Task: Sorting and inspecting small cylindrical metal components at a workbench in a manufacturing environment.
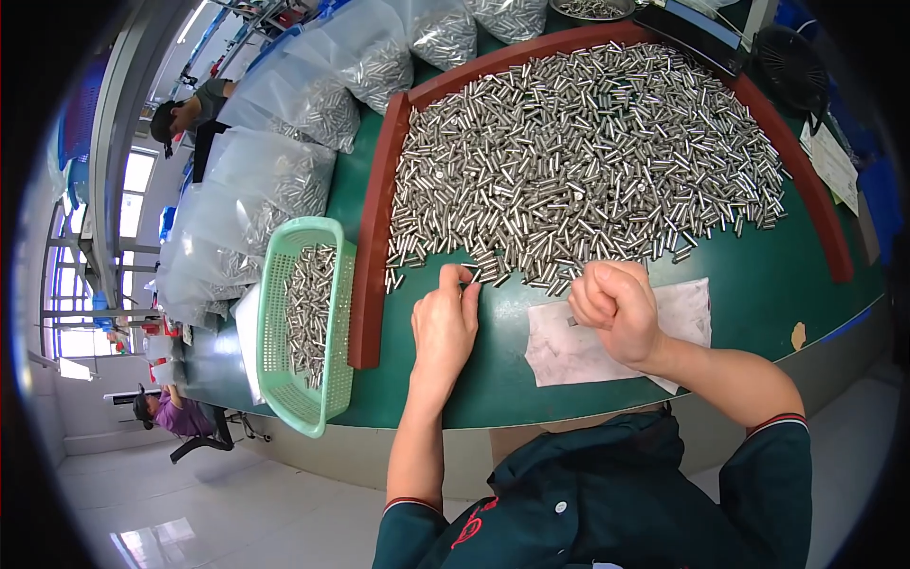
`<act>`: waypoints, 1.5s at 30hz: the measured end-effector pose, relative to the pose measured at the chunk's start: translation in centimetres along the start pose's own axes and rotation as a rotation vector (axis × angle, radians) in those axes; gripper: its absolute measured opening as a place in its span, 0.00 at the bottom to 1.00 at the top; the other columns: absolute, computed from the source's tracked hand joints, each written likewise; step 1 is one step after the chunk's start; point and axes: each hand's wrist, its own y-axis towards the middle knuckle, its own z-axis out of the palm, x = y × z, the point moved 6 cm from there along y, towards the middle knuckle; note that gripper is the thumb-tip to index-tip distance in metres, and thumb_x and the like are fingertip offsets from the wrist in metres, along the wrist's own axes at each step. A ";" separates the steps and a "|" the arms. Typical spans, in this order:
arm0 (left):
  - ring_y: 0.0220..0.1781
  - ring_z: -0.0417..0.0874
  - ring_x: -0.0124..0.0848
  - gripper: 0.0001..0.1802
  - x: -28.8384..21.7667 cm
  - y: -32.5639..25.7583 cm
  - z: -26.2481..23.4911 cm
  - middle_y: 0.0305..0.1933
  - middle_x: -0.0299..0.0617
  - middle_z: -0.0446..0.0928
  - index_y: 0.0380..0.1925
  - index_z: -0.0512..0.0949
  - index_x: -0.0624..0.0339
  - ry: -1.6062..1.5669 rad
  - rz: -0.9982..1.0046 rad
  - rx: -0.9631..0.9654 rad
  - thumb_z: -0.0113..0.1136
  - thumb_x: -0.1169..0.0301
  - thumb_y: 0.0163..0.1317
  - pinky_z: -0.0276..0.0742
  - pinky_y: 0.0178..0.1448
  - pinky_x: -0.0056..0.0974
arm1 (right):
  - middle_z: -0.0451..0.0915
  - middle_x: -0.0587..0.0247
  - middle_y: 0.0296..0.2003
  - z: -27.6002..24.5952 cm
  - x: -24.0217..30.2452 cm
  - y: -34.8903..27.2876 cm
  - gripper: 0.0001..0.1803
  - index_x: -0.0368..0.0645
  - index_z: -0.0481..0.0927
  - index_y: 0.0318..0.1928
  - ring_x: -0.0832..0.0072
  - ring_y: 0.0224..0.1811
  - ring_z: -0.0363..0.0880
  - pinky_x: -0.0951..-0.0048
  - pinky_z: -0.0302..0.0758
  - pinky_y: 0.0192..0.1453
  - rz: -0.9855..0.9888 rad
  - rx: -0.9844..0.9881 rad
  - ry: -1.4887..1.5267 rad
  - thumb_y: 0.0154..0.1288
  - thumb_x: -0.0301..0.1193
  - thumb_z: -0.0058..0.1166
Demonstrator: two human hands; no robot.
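A broad heap of small shiny metal pins covers the green tabletop in front of me. At the heap's near left edge, my left hand has thumb and forefinger pinched on one metal pin. My right hand is curled into a fist above a smudged white cloth or paper sheet, close to the heap's near edge. Whatever that fist holds, if anything, is hidden by its fingers. A small grey mark or piece shows on the sheet beside the fist.
Red-brown wooden rails border the heap. A pale green plastic basket of pins stands left of the rail. Clear bags of pins line the far left. A black fan sits at far right. Two other people are at left.
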 end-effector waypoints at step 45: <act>0.19 0.73 0.46 0.03 -7.3 -2.9 2.2 0.16 0.48 0.71 0.23 0.69 0.61 -0.250 0.203 0.096 0.53 0.76 0.52 0.66 0.22 0.43 | 0.53 0.73 0.10 1.0 -0.1 -0.4 0.19 0.43 0.55 0.12 0.84 0.14 0.47 0.79 0.47 0.19 -0.090 0.004 -0.155 0.59 0.28 0.33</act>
